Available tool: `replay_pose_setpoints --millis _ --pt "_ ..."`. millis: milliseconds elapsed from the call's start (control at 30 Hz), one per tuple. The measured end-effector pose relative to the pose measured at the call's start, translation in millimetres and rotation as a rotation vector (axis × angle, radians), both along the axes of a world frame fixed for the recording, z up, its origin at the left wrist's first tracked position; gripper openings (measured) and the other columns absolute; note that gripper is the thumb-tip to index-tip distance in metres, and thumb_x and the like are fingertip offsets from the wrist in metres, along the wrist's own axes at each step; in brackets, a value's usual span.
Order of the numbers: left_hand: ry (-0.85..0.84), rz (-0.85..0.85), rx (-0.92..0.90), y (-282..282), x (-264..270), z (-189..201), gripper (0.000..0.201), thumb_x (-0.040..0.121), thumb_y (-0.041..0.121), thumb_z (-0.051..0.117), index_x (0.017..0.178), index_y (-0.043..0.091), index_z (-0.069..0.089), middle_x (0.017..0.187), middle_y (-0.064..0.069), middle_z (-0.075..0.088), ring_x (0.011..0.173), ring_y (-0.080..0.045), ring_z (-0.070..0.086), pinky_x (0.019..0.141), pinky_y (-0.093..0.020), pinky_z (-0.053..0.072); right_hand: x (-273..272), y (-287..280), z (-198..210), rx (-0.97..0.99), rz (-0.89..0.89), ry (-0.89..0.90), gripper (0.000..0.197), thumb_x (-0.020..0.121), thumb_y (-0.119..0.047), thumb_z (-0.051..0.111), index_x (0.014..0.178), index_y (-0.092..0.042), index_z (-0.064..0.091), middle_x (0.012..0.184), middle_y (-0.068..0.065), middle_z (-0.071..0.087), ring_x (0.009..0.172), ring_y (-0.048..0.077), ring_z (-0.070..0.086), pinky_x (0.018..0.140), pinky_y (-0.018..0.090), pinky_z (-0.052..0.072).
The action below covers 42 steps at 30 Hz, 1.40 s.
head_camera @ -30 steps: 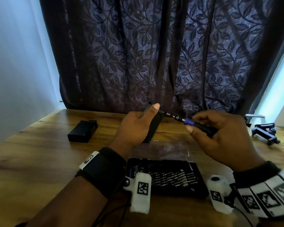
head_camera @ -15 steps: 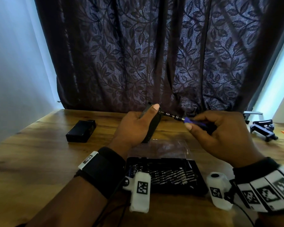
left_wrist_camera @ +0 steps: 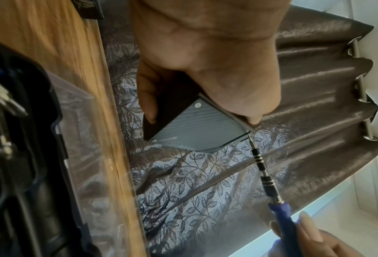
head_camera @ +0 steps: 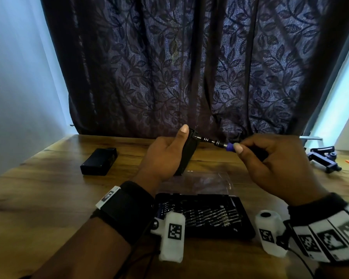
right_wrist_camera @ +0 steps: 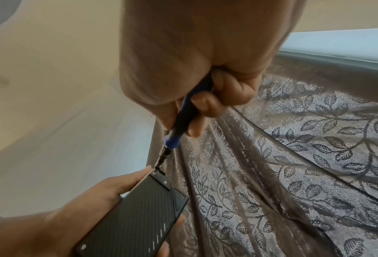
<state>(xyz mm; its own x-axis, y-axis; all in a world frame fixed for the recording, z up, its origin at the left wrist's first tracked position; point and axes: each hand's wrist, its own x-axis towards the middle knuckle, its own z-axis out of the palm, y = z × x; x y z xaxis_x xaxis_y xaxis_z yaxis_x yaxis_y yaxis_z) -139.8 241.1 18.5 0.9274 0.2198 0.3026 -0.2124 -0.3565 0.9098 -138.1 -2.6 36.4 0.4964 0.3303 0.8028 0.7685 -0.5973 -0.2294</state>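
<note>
Left hand (head_camera: pixel 165 156) fingers wrap a black case (head_camera: pixel 186 158), held upright above the far edge of the bit kit (head_camera: pixel 245 218). Right hand (head_camera: pixel 276 164) fingers pinch a screwdriver (head_camera: pixel 216 141), its tip on a screw at the case's top corner. A black box (head_camera: pixel 99 161) lies on the tabletop (head_camera: pixel 48 198), left of the kit and farther back

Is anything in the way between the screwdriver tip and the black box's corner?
Nothing visible. The tip of the screwdriver sits at the top corner of the ribbed black case; the thumb of the left hand lies beside that corner, not across it.
</note>
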Motion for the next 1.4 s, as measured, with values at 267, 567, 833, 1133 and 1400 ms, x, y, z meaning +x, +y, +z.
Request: replay_pose_setpoints --millis 267,567,833,1133,1400 --pt "0.058 -0.057 -0.386 1.0 10.1 -8.3 0.049 0.079 0.082 0.061 0.071 0.034 0.071 0.105 -0.009 0.078 0.098 -0.028 0.074 0.096 -0.055 0.058 -8.5 5.8 -4.2 0.314 0.166 -0.034 0.018 0.081 -0.008 0.085 0.087 -0.013 0.069 0.094 -0.004 0.071 0.088 0.007 0.067 0.082 0.016 0.049" --pt "0.117 -0.210 -0.506 6.7 11.7 -5.6 0.066 0.083 0.076 0.059 0.097 0.016 0.083 0.102 -0.017 0.079 0.100 -0.038 0.075 0.100 -0.060 0.054 -25.2 19.1 -0.9 0.166 0.048 -0.161 0.024 0.084 -0.021 0.072 0.107 -0.023 0.063 0.091 -0.020 0.058 0.081 -0.003 0.058 0.070 0.005 0.038" --pt "0.134 -0.201 -0.467 8.8 14.8 -5.3 0.065 0.071 0.081 0.064 0.096 0.024 0.083 0.103 -0.013 0.079 0.101 -0.035 0.075 0.103 -0.060 0.052 -29.0 16.1 4.5 0.117 -0.006 -0.223 0.023 0.088 -0.033 0.068 0.095 -0.011 0.072 0.071 -0.013 0.057 0.057 0.004 0.052 0.059 0.006 0.038" --pt "0.154 -0.186 -0.380 10.3 15.0 -6.0 0.070 0.089 0.075 0.056 0.103 0.011 0.080 0.103 -0.019 0.077 0.100 -0.039 0.074 0.100 -0.061 0.053 -29.5 16.9 5.7 0.125 -0.061 -0.213 0.028 0.092 -0.041 0.064 0.083 -0.016 0.072 0.062 -0.007 0.058 0.055 0.017 0.052 0.054 0.018 0.039" --pt "0.173 -0.171 -0.327 7.0 17.7 -8.2 0.097 0.060 0.092 0.056 0.106 0.009 0.078 0.102 -0.017 0.078 0.098 -0.037 0.074 0.100 -0.061 0.053 -36.4 18.6 10.1 0.176 0.022 -0.143 0.020 0.085 -0.025 0.072 0.101 -0.023 0.062 0.069 -0.018 0.060 0.064 0.005 0.062 0.051 0.002 0.037"
